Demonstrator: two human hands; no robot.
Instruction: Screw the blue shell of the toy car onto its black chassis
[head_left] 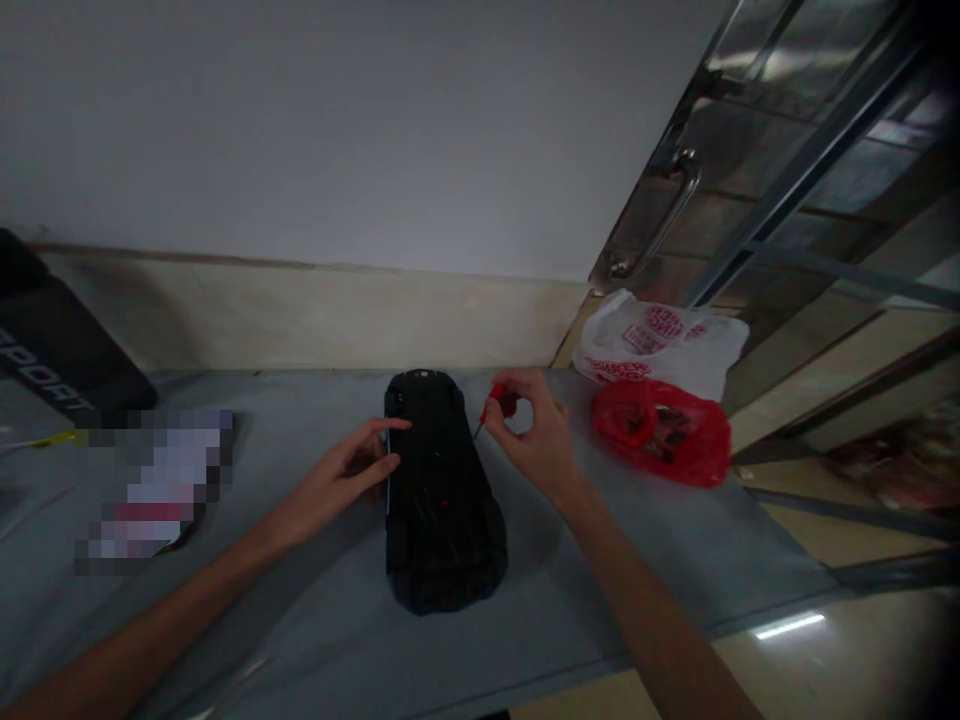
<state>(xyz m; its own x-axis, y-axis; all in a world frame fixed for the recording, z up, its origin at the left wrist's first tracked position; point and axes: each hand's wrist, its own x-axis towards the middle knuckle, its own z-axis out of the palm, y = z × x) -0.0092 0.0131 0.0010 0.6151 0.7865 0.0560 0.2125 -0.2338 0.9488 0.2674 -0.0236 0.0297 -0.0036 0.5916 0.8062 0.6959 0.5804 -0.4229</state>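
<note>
A black toy car (442, 480) lies upside down on the grey tabletop, its dark underside and wheels facing up. My left hand (360, 465) grips the car's left edge, with the index finger and thumb resting on the underside and the other fingers lower at its side. Between the thumb and fingers of my right hand (536, 425) is a small screwdriver with a red handle (501, 400). Its thin metal shaft (478, 430) points down toward the car's right edge. Whether the tip touches the car I cannot tell.
To the right sit a red plastic bag (664, 435) with items inside and a white plastic bag (660, 340). At left are a blurred-out flat object (161, 485) and a black case (71, 345) lettered "SPORT". A wall (337, 310) borders the table (322, 610) behind.
</note>
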